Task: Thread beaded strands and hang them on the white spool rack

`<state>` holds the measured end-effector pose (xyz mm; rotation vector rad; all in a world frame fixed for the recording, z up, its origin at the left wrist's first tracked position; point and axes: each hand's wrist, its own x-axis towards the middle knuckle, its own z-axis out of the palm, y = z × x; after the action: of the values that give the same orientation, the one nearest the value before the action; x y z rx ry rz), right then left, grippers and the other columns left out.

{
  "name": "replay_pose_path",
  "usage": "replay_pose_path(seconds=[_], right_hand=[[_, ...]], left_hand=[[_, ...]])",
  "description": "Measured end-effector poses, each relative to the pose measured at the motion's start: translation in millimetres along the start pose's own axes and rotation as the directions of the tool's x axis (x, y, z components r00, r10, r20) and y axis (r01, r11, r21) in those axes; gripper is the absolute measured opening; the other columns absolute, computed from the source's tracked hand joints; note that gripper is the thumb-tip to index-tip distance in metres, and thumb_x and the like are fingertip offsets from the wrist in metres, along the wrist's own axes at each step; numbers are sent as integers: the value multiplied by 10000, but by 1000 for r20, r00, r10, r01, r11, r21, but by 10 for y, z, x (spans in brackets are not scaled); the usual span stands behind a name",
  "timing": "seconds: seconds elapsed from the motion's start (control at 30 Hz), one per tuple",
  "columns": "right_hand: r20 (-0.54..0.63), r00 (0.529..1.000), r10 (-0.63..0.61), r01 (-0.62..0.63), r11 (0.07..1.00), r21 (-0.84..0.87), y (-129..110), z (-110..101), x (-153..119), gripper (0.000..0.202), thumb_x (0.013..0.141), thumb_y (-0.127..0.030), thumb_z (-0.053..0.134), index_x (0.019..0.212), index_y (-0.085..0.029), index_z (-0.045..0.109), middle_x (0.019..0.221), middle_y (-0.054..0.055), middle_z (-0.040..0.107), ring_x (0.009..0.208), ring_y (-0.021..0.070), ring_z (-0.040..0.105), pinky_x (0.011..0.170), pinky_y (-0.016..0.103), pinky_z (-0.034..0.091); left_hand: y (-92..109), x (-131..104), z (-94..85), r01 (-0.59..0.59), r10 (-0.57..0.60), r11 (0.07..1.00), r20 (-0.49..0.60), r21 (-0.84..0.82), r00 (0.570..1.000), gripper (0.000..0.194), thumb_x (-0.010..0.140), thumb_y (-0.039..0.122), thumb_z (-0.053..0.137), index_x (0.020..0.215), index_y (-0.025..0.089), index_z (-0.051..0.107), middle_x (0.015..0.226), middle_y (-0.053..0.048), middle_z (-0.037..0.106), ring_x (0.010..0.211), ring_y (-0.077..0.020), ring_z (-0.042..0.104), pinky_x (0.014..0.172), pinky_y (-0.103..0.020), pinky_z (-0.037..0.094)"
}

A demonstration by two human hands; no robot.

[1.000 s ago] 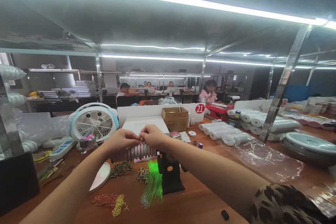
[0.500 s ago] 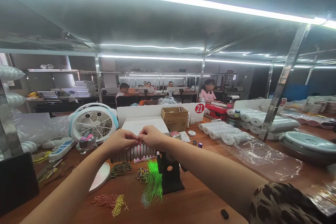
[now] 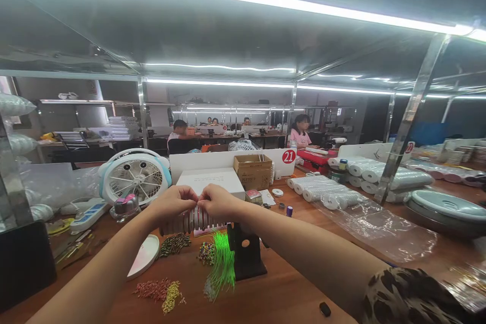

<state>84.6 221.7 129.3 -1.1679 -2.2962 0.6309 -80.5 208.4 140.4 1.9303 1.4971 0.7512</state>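
Note:
My left hand [image 3: 175,203] and my right hand [image 3: 217,202] meet fingertip to fingertip above a row of pale round discs [image 3: 201,220] on a black stand [image 3: 246,255]. Fingers of both hands are pinched; whatever they hold is too small to make out. Below the discs hang or lie bright green strands [image 3: 222,266]. Left of the strands is a small multicoloured pile [image 3: 206,253]. Dark green pieces [image 3: 174,245], red pieces [image 3: 152,289] and yellow pieces [image 3: 171,297] lie in heaps on the table.
A white fan [image 3: 136,179] stands at the back left, near a power strip [image 3: 89,216]. Behind my hands are a white box [image 3: 212,179] and a cardboard box [image 3: 253,172]. Wrapped white rolls [image 3: 326,191] and a grey-green basin [image 3: 448,210] lie right. People sit farther back.
Both hands have shifted slightly left over the discs, still close together. The pinched fingertips of my right hand have dipped a little. The piles on the table look the same.

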Motion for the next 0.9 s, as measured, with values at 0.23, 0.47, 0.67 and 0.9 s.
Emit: replay_pose_path(seconds=[0.23,0.47,0.67,0.9], right_hand=[[-96,991,-97,91,994,-65,12,67,-63,87,790,-186,534,796,-128,599,941,69,539,830,144,494,730,243,365],[-145,976,-163,149,983,-106,45,147,-69,76,798,-194,525,789,-143,581,914,59,509,817,144,492,737,259,371],[-165,965,-203,180,973,-145,71,178,-75,75,804,-201,505,788,-147,555,914,52,503,801,140,489,715,259,371],[-180,951,-250,205,950,-236,74,203,-96,79,816,-209,489,855,-148,522,947,61,493,791,157,485,673,278,367]], left_hand=[[-72,53,7,-30,30,999,-16,23,999,162,672,282,602,761,148,618,697,2,622,666,-149,566,626,-269,422],[-79,46,8,-50,50,998,-26,31,998,123,673,254,579,741,158,615,694,11,621,668,-149,566,623,-262,426],[-51,35,14,-42,43,998,-24,42,999,120,681,231,571,755,147,613,694,6,615,652,-138,557,616,-265,426],[-58,45,13,-44,45,998,-28,51,999,94,702,219,576,758,149,604,688,12,605,648,-128,543,612,-257,418]])
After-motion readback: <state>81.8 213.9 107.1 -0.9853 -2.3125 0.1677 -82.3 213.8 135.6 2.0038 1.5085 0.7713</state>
